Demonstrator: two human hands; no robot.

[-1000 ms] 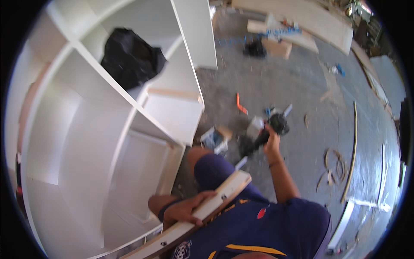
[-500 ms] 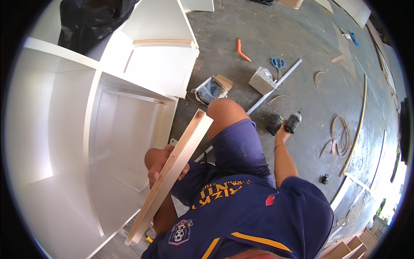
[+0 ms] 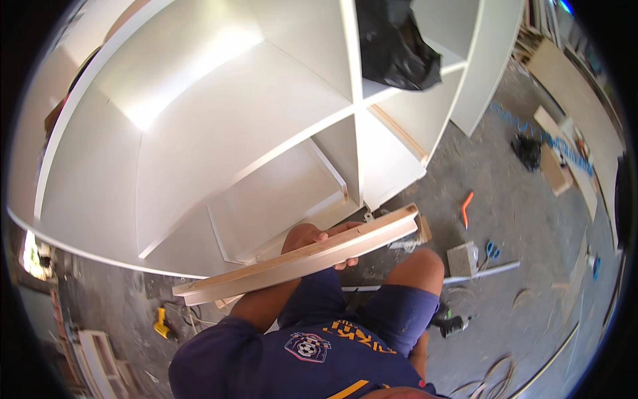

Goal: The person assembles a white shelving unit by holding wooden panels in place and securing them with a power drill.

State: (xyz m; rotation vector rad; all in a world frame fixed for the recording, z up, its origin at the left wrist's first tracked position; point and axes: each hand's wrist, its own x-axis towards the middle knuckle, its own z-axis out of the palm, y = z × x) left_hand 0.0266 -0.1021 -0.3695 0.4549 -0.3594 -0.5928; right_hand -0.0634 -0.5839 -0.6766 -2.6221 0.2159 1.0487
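Note:
My left hand [image 3: 342,247] is closed around a long wooden strip [image 3: 299,258], two pieces joined lengthwise with bare wood and a pale face. It lies slantwise above my lap, its right end higher. My right forearm [image 3: 419,354] comes down beside my knee to a black and grey cordless drill [image 3: 454,325]. My leg hides most of that hand, but the drill sits at its end as in the earlier view. A large white cabinet [image 3: 355,166] with open compartments stands in front of me, close beyond the strip.
A black plastic bag [image 3: 399,50] hangs in an upper compartment. Right of me on the floor are an orange tool [image 3: 466,209], blue-handled scissors [image 3: 490,251], a small box [image 3: 462,259] and a pale pipe [image 3: 492,269]. A yellow power tool [image 3: 163,324] lies at left.
My view has swung left, bringing more of the cabinet in. The strip now lies flatter across the picture, still in my left hand. My right hand with the drill has become largely hidden by my leg.

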